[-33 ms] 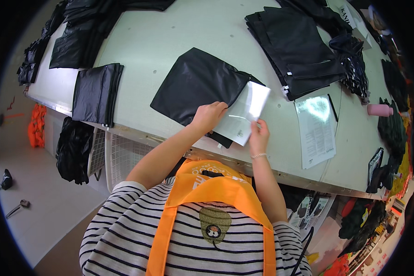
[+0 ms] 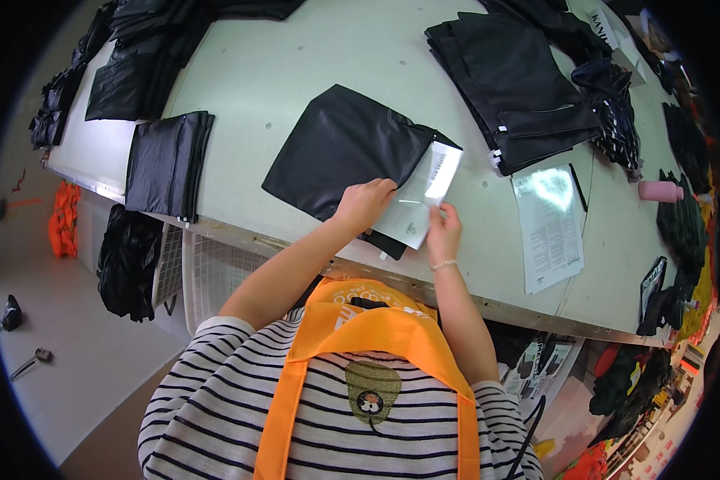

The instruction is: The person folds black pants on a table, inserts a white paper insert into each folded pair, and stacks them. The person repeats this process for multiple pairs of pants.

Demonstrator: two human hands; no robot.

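A flat black pouch (image 2: 336,148) lies on the table in front of me, its opening facing right. My left hand (image 2: 366,204) is closed on the near edge of that opening, thumb and fingers pinching it. A glossy white printed sheet (image 2: 428,188) sits partly inside the pouch, its right part sticking out and catching the light. On the sheet's outer edge, my right hand (image 2: 443,232) grips with thumb and fingers. A strip of the pouch's black lower flap (image 2: 386,244) shows below the sheet.
Far right lies a stack of black pouches (image 2: 520,72). Nearer are glossy printed sheets (image 2: 548,228) and a pink bottle (image 2: 660,191). Folded black pieces (image 2: 168,164) lie at left. The table's front edge (image 2: 504,308) runs just before my body.
My right hand has moved slightly left, and the white sheet has slid a little deeper into the black pouch. My left hand has hardly moved.
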